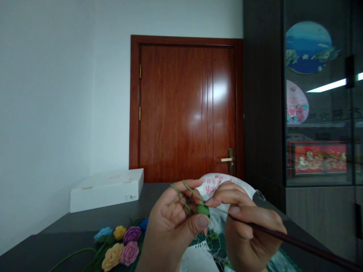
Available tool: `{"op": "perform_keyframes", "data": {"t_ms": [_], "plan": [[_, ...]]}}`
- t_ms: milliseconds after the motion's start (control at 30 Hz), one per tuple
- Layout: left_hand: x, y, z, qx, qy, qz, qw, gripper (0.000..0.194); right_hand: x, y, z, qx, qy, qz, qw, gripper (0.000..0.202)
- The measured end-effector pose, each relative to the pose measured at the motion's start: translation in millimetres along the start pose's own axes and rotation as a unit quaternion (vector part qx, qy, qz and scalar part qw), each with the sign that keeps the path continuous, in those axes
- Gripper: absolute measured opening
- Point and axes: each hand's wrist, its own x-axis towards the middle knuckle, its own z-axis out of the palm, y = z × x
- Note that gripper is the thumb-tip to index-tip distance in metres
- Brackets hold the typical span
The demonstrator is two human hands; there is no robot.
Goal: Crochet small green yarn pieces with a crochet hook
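Between the thumb and fingers of my left hand (172, 223) is a small green crochet piece (203, 210). Green yarn (181, 194) runs from it over my raised left index finger and across the palm side. My right hand (246, 219) grips a crochet hook (263, 229) with a dark handle and a thin metal shaft. The hook's tip reaches the top edge of the green piece, where my right fingertips are also close; whether it is inside a stitch I cannot make out.
Several crocheted flowers, among them a pink rose (129, 253), lie at the left front of the dark table (113, 211). Behind them stands a white box (106, 192). A white printed bag (227, 181) and green yarn scraps (212, 237) are behind and below my hands. A glass cabinet (317, 113) stands right.
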Motion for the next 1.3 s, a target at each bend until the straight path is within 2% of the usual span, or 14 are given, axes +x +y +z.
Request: {"op": "perform_keyframes", "data": {"t_ms": [133,233,333,400,467,500,600,700,767,833,933,1033,1133,1300], "plan": [[0.3,-1.8,-1.2,0.013,-0.003,0.025,1.000,0.039,-1.8,-4.7,-8.0,-0.036,-0.058,-0.003,0.998,0.017],[-0.8,-4.2,-2.1,0.014,-0.002,0.036,0.999,0.037,-3.7,-10.1,-13.1,-0.074,-0.099,0.056,0.991,0.019],[-2.5,-6.5,-2.5,0.000,-0.007,0.028,1.000,0.039,-8.4,-11.1,-11.5,-0.076,-0.086,0.091,0.989,0.019],[-3.5,-7.2,-2.0,-0.015,-0.021,0.022,0.999,0.041,-12.2,-7.7,-6.0,-0.067,-0.061,0.061,0.994,0.018],[-3.9,-7.3,-1.3,-0.022,-0.027,0.014,0.999,0.043,-15.0,-2.8,1.7,-0.051,-0.014,-0.014,0.998,0.017],[-3.8,-7.3,-1.1,-0.022,-0.030,0.012,0.999,0.043,-15.5,-0.8,6.0,-0.036,0.012,-0.030,0.999,0.015],[-2.0,-7.2,-2.4,-0.015,-0.042,0.023,0.999,0.042,-13.5,0.8,17.8,0.052,0.060,0.056,0.995,0.007],[0.4,-6.6,-5.5,-0.004,-0.061,0.036,0.997,0.037,-8.5,-3.0,25.5,0.139,0.098,0.159,0.972,0.008],[1.4,-5.0,-7.0,0.014,-0.074,0.044,0.996,0.035,-5.4,-5.3,28.1,0.180,0.104,0.207,0.956,0.012],[1.6,-2.4,-7.5,0.068,-0.060,0.087,0.992,0.032,-3.1,-6.0,29.5,0.225,0.100,0.250,0.937,0.016],[1.1,1.7,-7.6,0.200,-0.026,0.205,0.958,0.036,-1.7,-4.7,30.3,0.281,0.090,0.312,0.903,0.022],[-0.1,2.6,-7.7,0.303,-0.036,0.289,0.907,0.041,-2.2,-3.2,28.8,0.307,0.080,0.343,0.884,0.025],[-1.8,0.8,-6.7,0.343,-0.038,0.312,0.885,0.042,-2.7,-2.6,24.4,0.309,0.067,0.342,0.885,0.025],[-3.1,-1.3,-4.4,0.362,-0.042,0.327,0.872,0.046,1.7,-3.7,17.9,0.292,0.042,0.305,0.906,0.023]]}}
